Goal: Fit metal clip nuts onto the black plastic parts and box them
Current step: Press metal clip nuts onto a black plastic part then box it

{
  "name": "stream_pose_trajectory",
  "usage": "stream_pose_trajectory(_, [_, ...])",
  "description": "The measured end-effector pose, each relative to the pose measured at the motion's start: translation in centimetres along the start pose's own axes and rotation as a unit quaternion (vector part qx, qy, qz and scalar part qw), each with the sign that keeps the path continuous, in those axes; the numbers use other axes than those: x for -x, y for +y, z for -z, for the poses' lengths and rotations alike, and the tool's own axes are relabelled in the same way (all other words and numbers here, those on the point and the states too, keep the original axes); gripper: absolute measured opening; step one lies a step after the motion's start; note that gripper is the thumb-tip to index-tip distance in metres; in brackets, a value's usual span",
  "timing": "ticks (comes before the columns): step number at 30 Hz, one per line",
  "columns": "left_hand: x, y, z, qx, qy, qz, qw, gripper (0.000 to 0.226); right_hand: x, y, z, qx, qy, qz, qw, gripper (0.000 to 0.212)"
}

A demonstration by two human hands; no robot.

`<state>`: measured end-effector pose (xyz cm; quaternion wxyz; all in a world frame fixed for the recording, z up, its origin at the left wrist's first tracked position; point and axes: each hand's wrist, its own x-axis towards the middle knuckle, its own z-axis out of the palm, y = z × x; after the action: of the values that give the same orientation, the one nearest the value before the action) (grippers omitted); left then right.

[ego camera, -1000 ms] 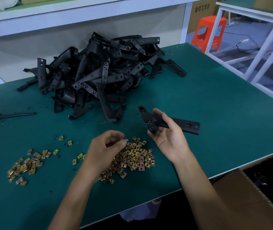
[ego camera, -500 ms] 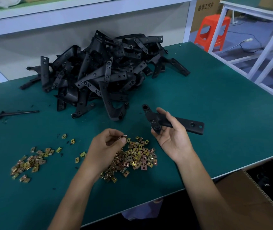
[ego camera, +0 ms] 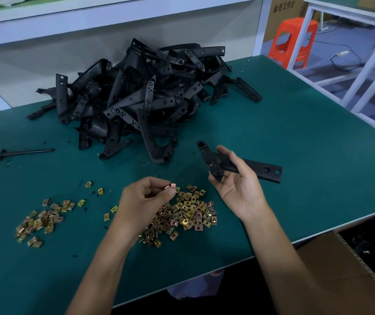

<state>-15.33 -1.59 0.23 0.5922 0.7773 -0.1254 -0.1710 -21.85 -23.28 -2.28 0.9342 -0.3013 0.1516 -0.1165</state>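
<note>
On a bench (ego camera: 295, 144) covered with a matte green mat, a black plastic part (ego camera: 250, 167) is held just above the surface by the right hand (ego camera: 239, 192), a little toward 3 o'clock from the middle of the view. The hand is turned palm up, with the thumb laid across the part and the fingers curled beneath it. The part is a flat, dull, finely grained strap. Its long axis runs from 10 o'clock to 4 o'clock: a round-holed end is pointed to 10 o'clock, a squared end with two holes to 4 o'clock, and a short pointed branch is turned down toward 6 o'clock. A small, folded, brassy clip nut (ego camera: 173, 185) is pinched between the thumb and forefinger of the left hand (ego camera: 145, 201), at 9 o'clock from the part, with the other fingers curled in. A loose heap of clip nuts (ego camera: 191, 212), shiny yellow and coppery squares, is spread just below both hands. A smaller heap (ego camera: 43, 221) is seen at 8 o'clock. A tangled pile of black parts (ego camera: 141, 103), angular and perforated, is stacked at 12 o'clock. A corrugated cardboard box (ego camera: 341, 269) is seen at 5 o'clock, below the bench edge.
</note>
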Motion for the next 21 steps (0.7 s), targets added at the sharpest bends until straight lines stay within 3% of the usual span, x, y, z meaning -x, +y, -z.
stream_pose_trajectory(4, [0.0, 0.2, 0.0, 0.021, -0.010, 0.000, 1.000, 0.025, 0.0, 0.1, 0.0, 0.005, -0.007, 0.003, 1.000, 0.037])
stream_pose_trajectory(7, [-0.1, 0.6, -0.2, 0.037, -0.009, -0.001, 0.999, 0.022, 0.1, 0.0, -0.2, 0.033, -0.018, -0.006, 0.999, 0.037])
stream_pose_trajectory(13, [-0.3, 2.6, -0.6, 0.008, 0.005, -0.084, 0.996, 0.026, 0.6, 0.5, -0.6, 0.023, -0.058, -0.031, 0.998, 0.035])
stream_pose_trajectory(16, [-0.5, 3.5, -1.6, -0.002, 0.010, -0.113, 0.994, 0.020, 0.7, 0.9, -0.7, 0.074, -0.099, -0.042, 0.991, 0.017])
stream_pose_trajectory(21, [-0.8, 4.3, -3.7, -0.010, 0.015, -0.119, 0.993, 0.012, 0.8, 1.3, -0.6, 0.155, -0.143, -0.013, 0.977, 0.019])
